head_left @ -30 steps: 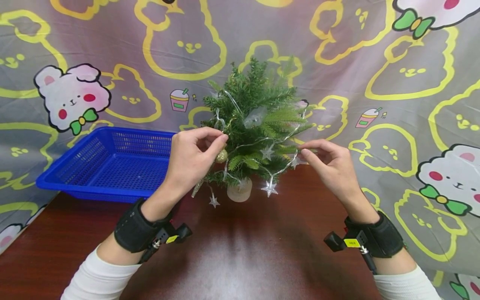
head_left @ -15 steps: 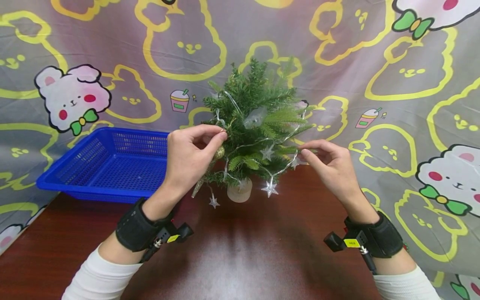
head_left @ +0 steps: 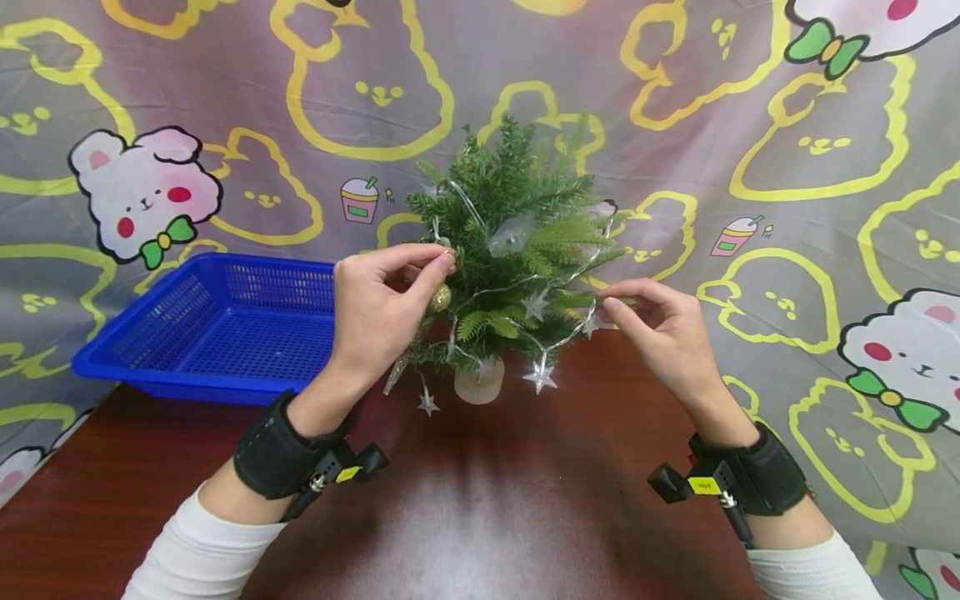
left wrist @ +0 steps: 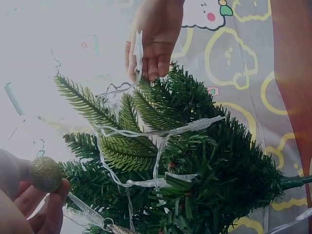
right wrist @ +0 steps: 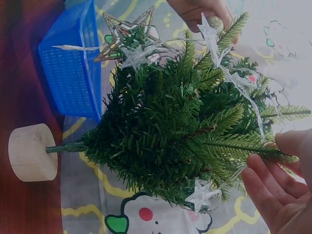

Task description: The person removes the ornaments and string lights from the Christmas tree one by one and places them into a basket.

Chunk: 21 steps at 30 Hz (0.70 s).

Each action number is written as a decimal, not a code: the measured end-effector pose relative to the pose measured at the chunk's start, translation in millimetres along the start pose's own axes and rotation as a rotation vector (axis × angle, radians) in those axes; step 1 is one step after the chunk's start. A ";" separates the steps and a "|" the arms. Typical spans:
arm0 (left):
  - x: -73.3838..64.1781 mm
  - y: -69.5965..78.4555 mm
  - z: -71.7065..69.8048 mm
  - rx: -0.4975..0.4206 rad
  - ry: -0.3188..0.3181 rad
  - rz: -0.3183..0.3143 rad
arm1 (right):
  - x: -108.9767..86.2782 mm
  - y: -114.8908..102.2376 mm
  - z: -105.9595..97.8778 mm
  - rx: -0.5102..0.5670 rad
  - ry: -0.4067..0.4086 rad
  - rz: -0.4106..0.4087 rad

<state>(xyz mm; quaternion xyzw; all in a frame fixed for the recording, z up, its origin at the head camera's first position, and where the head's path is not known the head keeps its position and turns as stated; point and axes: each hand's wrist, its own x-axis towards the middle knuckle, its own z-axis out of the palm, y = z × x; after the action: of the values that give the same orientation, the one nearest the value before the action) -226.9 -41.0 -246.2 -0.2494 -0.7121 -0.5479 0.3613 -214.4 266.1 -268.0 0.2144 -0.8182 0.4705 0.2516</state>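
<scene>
A small artificial Christmas tree [head_left: 517,179] on a round pale wood base [head_left: 480,382] stands on the table. My left hand [head_left: 378,312] pinches the top of a gold glitter ball ornament [head_left: 440,299] between thumb and forefinger at the tree's left side; the ball hangs just below the fingertips. On the opposite side, my right hand [head_left: 663,329] pinches the tip of a branch [right wrist: 273,150], plainest in the right wrist view. Clear string lights with star-shaped covers [head_left: 540,375] wind round the branches. A gold star ornament [right wrist: 108,51] hangs on the tree, mostly hidden by my left hand in the head view.
To the left of the tree sits a blue plastic basket [head_left: 97,364] with perforated walls. Behind everything hangs a grey curtain [head_left: 465,50] with yellow outlines and cartoon bears. The dark reddish-brown table [head_left: 480,517] runs toward me.
My left hand has shifted slightly up and to the left, bringing the gold ball up a little. The right hand and the tree have hardly moved.
</scene>
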 end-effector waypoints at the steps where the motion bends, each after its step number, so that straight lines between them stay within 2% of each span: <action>1: 0.0 0.3 0.0 -0.005 0.004 0.001 | 0.2 0.0 0.0 -0.001 0.000 0.000; 10: 1.4 -1.3 -0.8 -0.044 0.041 -0.001 | 0.7 1.4 -0.9 -0.007 -0.013 -0.010; 14: 2.4 -1.0 -1.6 -0.069 0.013 -0.008 | 1.1 2.4 -1.3 -0.015 -0.014 -0.015; 21: 2.7 2.4 -1.7 -0.057 -0.052 -0.034 | 0.4 3.1 -1.4 0.003 -0.017 -0.011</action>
<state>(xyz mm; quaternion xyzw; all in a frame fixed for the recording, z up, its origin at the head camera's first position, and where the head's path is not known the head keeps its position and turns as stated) -226.4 -42.1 -242.4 -0.2617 -0.7095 -0.5673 0.3261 -216.3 268.8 -269.3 0.2232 -0.8185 0.4685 0.2466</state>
